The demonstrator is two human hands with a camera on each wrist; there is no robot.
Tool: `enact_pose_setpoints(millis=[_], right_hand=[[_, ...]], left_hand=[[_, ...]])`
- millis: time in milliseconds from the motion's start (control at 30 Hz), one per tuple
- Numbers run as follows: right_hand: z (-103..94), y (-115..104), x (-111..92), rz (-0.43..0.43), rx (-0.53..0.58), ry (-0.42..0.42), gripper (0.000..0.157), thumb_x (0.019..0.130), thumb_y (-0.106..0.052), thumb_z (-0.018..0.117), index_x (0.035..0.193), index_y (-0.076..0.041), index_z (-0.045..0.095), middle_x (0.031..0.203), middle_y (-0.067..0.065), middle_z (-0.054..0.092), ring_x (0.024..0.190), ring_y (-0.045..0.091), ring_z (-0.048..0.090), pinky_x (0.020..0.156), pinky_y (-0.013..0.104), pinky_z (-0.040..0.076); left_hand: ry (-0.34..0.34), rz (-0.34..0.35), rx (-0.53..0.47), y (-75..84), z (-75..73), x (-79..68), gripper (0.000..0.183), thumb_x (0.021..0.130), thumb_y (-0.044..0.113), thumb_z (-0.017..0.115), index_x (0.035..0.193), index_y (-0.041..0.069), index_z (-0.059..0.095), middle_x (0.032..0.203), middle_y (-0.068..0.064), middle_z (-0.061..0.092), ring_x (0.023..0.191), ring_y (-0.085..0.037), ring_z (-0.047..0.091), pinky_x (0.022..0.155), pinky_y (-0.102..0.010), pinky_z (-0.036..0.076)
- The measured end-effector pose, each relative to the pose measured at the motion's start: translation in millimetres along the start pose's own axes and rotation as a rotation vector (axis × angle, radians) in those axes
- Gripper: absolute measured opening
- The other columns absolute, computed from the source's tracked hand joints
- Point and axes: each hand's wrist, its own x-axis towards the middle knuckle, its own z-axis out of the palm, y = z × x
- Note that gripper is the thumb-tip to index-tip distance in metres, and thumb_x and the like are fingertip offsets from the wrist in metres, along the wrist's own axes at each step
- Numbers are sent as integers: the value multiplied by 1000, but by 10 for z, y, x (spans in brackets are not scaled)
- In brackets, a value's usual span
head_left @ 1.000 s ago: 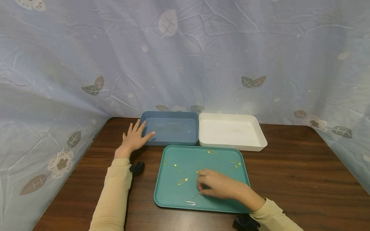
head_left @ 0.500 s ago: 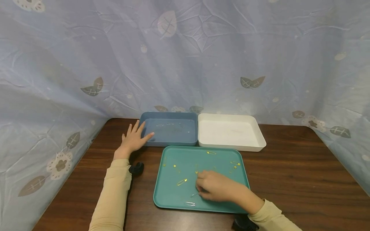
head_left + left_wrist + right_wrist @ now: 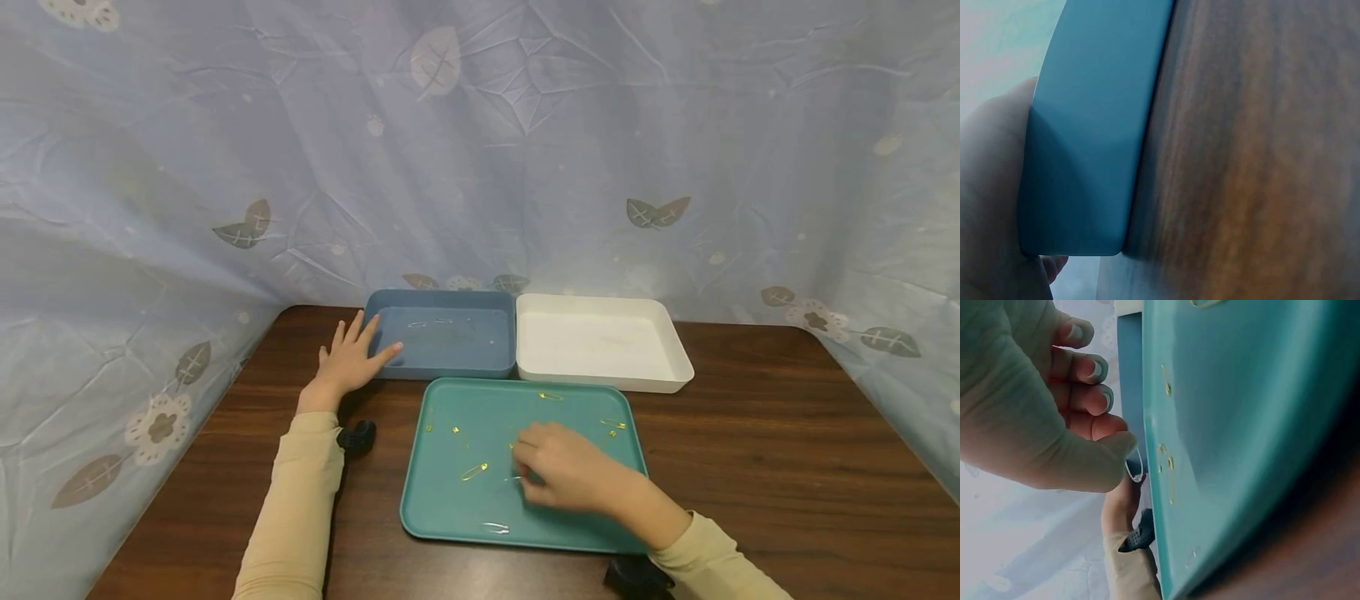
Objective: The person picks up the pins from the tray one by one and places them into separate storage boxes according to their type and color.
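My right hand (image 3: 566,468) is over the green tray (image 3: 442,504), pinching a silver safety pin (image 3: 1135,467) between thumb and index finger. In the right wrist view the pin's free end sticks out past the thumb tip. Several gold safety pins (image 3: 474,472) lie scattered on the green tray, and a silver one (image 3: 495,528) lies near its front edge. My left hand (image 3: 347,362) rests with spread fingers at the left end of the blue tray (image 3: 450,357), thumb reaching over its near rim. A few silver pins (image 3: 444,321) lie inside the blue tray.
A white tray (image 3: 603,337) stands against the blue tray's right side, both behind the green one. All sit on a dark wooden table (image 3: 765,433). A patterned cloth (image 3: 480,150) hangs along the back and sides.
My right hand has lifted slightly from the green tray with the silver safety pin, which has moved away from the front edge. The left hand stays where it was.
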Motion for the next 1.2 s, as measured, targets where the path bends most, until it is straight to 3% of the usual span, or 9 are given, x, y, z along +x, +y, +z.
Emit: enact_pose_setpoints(millis=[333, 767, 1200], right_hand=[[-46, 175, 108, 6, -70, 101, 21, 72, -19, 73, 70, -19, 53, 69, -10, 46, 65, 6, 40, 60, 20, 33], [-108, 380, 446, -1, -264, 119, 18, 75, -20, 67, 70, -18, 50, 70, -6, 45, 64, 11, 32, 59, 23, 20], [-60, 600, 851, 23, -340, 127, 9, 76, -21, 65, 73, -19, 56, 72, -5, 50, 64, 12, 37, 58, 25, 24]], left_hand=[[-5, 6, 18, 31, -11, -7, 85, 93, 69, 38, 158, 25, 7, 165, -12, -5, 149, -48, -5, 107, -79, 4], [5, 0, -5, 23, -13, -8, 86, 93, 69, 40, 158, 25, 8, 166, -11, -5, 149, -47, -5, 106, -79, 4], [0, -6, 5, 29, -13, -1, 86, 93, 70, 39, 158, 24, 8, 166, -10, -6, 149, -47, -5, 107, -79, 4]])
